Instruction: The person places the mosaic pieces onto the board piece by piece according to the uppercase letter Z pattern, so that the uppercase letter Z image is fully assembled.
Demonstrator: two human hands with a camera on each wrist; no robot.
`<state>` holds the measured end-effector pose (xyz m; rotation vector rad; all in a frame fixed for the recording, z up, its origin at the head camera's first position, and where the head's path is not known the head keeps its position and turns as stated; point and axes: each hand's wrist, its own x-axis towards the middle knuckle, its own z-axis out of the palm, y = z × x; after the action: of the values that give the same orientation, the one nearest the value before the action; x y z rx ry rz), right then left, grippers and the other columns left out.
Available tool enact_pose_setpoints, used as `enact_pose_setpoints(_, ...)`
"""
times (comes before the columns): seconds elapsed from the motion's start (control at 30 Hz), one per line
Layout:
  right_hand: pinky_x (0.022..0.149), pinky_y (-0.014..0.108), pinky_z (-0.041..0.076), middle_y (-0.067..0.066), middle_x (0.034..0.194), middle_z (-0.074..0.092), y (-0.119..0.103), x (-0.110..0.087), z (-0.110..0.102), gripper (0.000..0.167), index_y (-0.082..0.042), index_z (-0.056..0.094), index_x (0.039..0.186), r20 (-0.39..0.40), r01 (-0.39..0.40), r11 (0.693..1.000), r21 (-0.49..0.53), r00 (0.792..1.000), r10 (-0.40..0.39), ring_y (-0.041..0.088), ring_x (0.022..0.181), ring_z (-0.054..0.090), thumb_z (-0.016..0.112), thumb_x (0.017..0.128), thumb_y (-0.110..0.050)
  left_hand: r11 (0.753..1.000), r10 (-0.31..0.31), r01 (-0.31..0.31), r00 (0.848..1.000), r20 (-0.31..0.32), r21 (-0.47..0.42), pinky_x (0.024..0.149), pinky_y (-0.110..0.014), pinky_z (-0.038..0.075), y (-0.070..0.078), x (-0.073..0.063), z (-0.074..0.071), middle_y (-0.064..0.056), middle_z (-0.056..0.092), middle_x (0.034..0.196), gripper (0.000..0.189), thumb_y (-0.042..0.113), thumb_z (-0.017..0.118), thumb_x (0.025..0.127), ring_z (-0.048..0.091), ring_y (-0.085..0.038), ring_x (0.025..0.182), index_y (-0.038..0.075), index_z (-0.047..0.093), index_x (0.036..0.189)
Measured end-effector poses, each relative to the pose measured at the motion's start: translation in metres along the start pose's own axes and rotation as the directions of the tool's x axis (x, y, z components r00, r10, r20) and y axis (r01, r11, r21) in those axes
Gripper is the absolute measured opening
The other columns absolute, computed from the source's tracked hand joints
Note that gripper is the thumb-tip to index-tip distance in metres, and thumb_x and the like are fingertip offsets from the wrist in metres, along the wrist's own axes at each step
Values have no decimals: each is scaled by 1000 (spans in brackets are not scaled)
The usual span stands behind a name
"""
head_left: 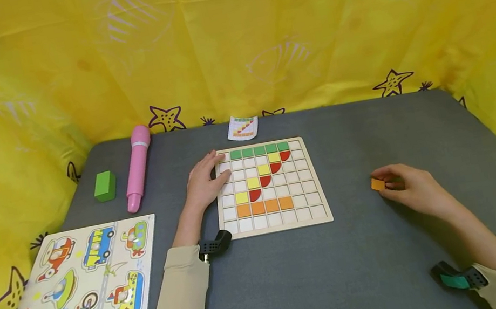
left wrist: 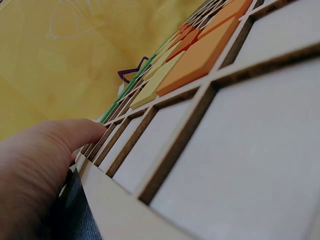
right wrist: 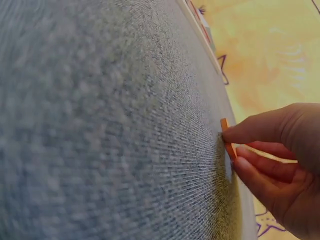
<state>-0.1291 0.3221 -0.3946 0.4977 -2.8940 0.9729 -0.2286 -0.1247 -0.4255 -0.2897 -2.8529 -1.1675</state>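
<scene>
A wooden grid board (head_left: 277, 229) lies on the table. Its cells hold a row of green tiles (head_left: 259, 150), a diagonal of yellow squares (head_left: 253, 183) beside red quarter-round tiles (head_left: 265, 181), and a lower row of orange tiles (head_left: 258, 208). My left hand (head_left: 203, 184) rests on the board's left edge, fingers and thumb lying over the rim. To the right of the board, just above the table, my right hand (head_left: 413, 188) pinches an orange square tile (head_left: 378, 184) between thumb and fingertips. The right wrist view shows that tile (right wrist: 228, 139) edge-on.
Behind the board lies a small pattern card (head_left: 242, 128). A pink microphone-shaped toy (head_left: 138, 170) and a green block (head_left: 105, 186) are at the back left. A vehicle picture puzzle (head_left: 73, 304) occupies the front left. Yellow cloth (head_left: 229, 43) hangs around the grey table (head_left: 328, 283).
</scene>
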Motion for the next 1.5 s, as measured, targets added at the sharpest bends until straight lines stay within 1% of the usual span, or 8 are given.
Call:
enact_pose_setpoints(0.17,71,14,50,14,104,68,0,1,0,33,-4,67,115,-20,-19,998,-58,1000,18,28,88,65,76,84,-8,1000,6,-6,1000,1,11,118,-46,11,-1,0,1,-9,33,156,51,28,60,95,25,-28,145,9,52,142)
enact_pose_setpoints(0.4,73,18,50,11,107,69,-1,2,3,32,-9,68,116,-12,-40,998,-46,999,39,27,92,63,76,86,-17,1000,18,-18,1000,2,24,118,-47,11,-1,1,0,-11,33,156,51,28,59,96,25,-29,144,7,52,142)
enact_pose_setpoints(0.57,72,22,51,11,104,69,-1,1,3,32,-8,69,115,-15,-40,997,-65,999,39,28,91,63,77,85,-16,999,22,-22,1000,5,25,118,-47,11,-1,1,0,-11,33,156,50,28,58,96,26,-30,144,7,52,142)
enact_pose_setpoints(0.73,70,21,50,6,99,70,-4,3,5,29,-10,71,111,-32,-20,997,-79,999,17,24,86,63,78,84,-17,999,26,-26,1000,6,25,118,-49,12,0,1,1,-12,33,156,50,28,58,96,25,-31,144,7,52,142)
enact_pose_setpoints(0.87,70,22,51,3,98,70,-11,7,10,27,-11,72,109,-34,-19,997,-73,999,16,21,85,63,79,83,-19,999,27,-27,1000,6,24,117,-49,12,0,1,1,-12,32,156,50,29,58,96,25,-31,144,7,52,141)
enact_pose_setpoints(1.07,72,26,52,2,97,69,-24,20,21,25,-11,72,107,2,-13,999,-34,1000,13,18,85,62,78,84,-18,999,28,-28,1000,7,19,117,-49,12,-1,0,0,-12,33,156,50,28,57,97,26,-32,144,7,52,142)
enact_pose_setpoints(1.27,73,25,53,1,97,69,-36,32,33,23,-11,72,107,33,0,998,60,999,-2,16,85,61,77,85,-17,999,30,-30,1000,8,22,117,-49,12,0,0,0,-12,33,156,50,29,57,97,26,-32,144,7,52,141)
enact_pose_setpoints(1.5,76,31,55,1,98,69,-57,46,48,26,-9,71,106,66,4,989,147,998,-14,16,85,60,79,83,-15,999,26,-26,1000,8,28,117,-49,12,-1,1,1,-11,33,156,50,29,57,97,26,-32,144,8,52,142)
